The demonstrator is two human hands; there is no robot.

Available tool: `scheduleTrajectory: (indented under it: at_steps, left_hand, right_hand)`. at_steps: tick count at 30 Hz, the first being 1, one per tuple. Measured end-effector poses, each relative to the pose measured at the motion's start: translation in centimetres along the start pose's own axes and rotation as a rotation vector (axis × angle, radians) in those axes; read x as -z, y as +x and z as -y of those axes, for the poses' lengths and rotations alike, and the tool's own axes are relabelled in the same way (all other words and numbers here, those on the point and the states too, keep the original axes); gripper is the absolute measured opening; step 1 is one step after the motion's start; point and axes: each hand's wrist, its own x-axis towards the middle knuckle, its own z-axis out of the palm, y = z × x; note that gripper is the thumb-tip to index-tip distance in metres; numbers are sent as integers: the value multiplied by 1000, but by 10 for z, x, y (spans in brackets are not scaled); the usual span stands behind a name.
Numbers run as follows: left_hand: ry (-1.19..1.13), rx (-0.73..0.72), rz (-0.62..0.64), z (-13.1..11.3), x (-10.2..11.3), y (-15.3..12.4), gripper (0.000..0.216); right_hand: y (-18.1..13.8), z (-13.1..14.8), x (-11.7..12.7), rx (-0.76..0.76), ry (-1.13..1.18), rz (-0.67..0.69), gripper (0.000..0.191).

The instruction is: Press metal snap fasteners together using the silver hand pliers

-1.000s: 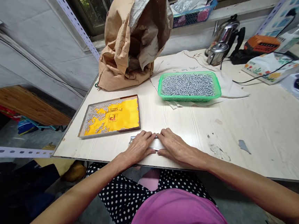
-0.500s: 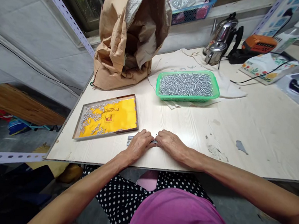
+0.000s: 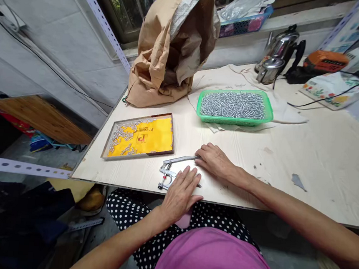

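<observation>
On the table near its front edge lies a pair of silver snap pliers (image 3: 167,172), with a spring, a C-shaped jaw and a small red part. Its two handles are spread apart. My left hand (image 3: 180,195) lies flat over the lower handle, fingers stretched out, and hides most of it; only the handle's tip shows past the fingers. My right hand (image 3: 216,163) has its fingers closed at the end of the upper handle.
Behind my left hand sits a shallow box (image 3: 140,153) with a yellow bottom and scattered small metal pieces. A green basket (image 3: 234,121) full of similar pieces stands farther back on a cloth. A brown paper bag (image 3: 158,95) and a metal kettle (image 3: 283,43) are at the back.
The pliers were nearly covered by both hands close together; now their handles are spread. My left hand has flattened, and my right hand has moved away from it. The view has shifted left.
</observation>
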Motion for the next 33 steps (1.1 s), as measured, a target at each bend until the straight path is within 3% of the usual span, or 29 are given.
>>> scheduleTrajectory:
  at_steps: [5, 8, 10, 14, 16, 19, 22, 23, 25, 28, 31, 33]
  left_hand:
    - [-93, 0, 28, -8, -1, -3, 53]
    - [-126, 5, 23, -7, 0, -4, 58]
    - [-146, 15, 25, -6, -2, -4, 58]
    - [-162, 72, 38, -5, -10, -8, 59]
    - [-155, 95, 37, -10, -10, -12, 54]
    - [-179, -59, -27, -24, 4, -22, 39]
    - [-161, -267, -234, -25, 32, -31, 24]
    - [-129, -271, -319, -17, 44, -33, 21]
    - [-30, -137, -449, 14, 70, -34, 22]
    - [173, 344, -443, 90, 107, -29, 22]
    - [274, 682, -233, 163, 128, -23, 22]
    - [285, 815, -67, 194, 131, -19, 24]
  right_hand:
    - [27, -6, 0, -63, -50, 1, 8]
    - [37, 10, 6, -55, -104, 12, 6]
    - [39, 34, 7, 88, -100, 16, 8]
    - [45, 85, -1, 528, -42, 111, 7]
    - [51, 101, -10, 648, -57, 141, 9]
    - [62, 109, -26, 700, -66, 109, 14]
    - [69, 109, -33, 665, 52, 57, 11]
    - [71, 108, -30, 637, 130, 35, 10]
    - [71, 100, -17, 545, 311, -55, 10]
    - [71, 72, 24, 353, 491, -317, 15]
    - [72, 20, 70, 123, 431, -560, 14]
    - [72, -21, 94, -17, 314, -693, 14]
